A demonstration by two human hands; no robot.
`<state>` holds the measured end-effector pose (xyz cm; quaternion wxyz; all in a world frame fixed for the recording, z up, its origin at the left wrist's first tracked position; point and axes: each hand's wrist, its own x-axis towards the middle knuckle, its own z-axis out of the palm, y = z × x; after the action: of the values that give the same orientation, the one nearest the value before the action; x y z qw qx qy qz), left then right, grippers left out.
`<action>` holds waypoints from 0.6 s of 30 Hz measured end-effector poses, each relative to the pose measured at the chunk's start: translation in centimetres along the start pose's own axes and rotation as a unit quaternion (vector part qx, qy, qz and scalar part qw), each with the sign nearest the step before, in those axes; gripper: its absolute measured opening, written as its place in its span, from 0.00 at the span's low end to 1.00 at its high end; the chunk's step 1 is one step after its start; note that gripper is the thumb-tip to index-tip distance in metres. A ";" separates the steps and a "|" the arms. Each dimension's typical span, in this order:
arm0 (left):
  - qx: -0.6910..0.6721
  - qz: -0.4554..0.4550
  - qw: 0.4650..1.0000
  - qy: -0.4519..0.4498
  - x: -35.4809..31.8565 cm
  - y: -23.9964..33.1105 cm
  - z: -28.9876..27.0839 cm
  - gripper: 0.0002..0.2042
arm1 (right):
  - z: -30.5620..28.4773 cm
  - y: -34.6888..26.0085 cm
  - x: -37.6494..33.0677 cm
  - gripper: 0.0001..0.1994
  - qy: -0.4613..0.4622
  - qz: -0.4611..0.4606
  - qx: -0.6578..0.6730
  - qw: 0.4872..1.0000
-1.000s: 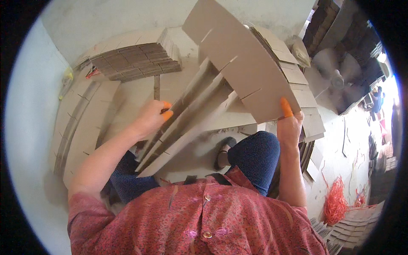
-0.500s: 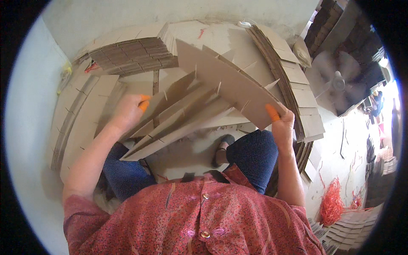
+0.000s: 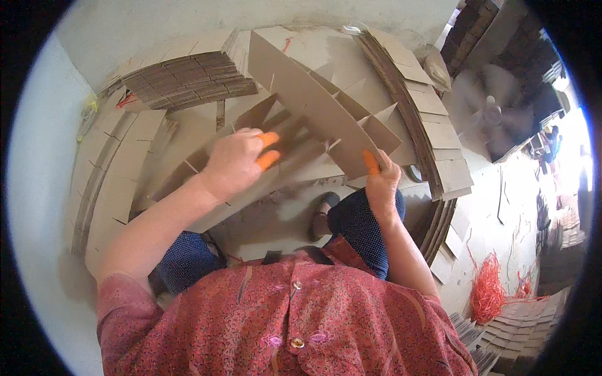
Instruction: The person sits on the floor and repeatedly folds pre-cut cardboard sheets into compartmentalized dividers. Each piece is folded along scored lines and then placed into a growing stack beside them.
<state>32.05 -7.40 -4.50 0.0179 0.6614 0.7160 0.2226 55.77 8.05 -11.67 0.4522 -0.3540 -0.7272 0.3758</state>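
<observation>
My right hand (image 3: 383, 183), orange covers on its fingertips, grips the near right end of a long slotted cardboard divider strip (image 3: 307, 103). The strip stands on edge and slants up to the far left, with crosswise cardboard pieces (image 3: 370, 122) showing through its slots and behind it. My left hand (image 3: 233, 164), with two orange-covered fingertips apart, is over blurred cardboard strips (image 3: 188, 169) left of the held strip. Nothing shows between those fingertips; the rest of its fingers are partly hidden.
A thick stack of slotted cardboard (image 3: 188, 78) lies at the far left, another stack (image 3: 103, 169) by the left wall. A long row of cardboard (image 3: 433, 119) runs along the right. Beyond it are a spinning fan (image 3: 492, 113) and a red string bundle (image 3: 488, 288).
My left hand has moved right and slightly inward, toward the held strip. My right hand has shifted a little left with the strip, which now tilts more steeply. The loose strips at left are blurred.
</observation>
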 end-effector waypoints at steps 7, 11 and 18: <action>0.016 0.037 0.994 0.101 3.0 0.9 2.6 0.17 | 0.0 4.0 -1.7 0.07 -0.023 -0.043 -0.051 0.998; 0.019 -0.060 0.996 -0.058 5.5 -0.5 4.5 0.15 | -0.5 3.9 -1.8 0.07 -0.026 -0.042 -0.051 0.997; 0.020 -0.088 0.991 -0.100 6.9 -2.1 5.2 0.14 | -1.7 2.2 -1.8 0.06 -0.050 -0.038 -0.067 0.996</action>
<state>30.86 0.68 -8.01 0.0955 0.6153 0.7701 0.1388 58.33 7.90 -13.75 0.4046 -0.3368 -0.7852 0.3259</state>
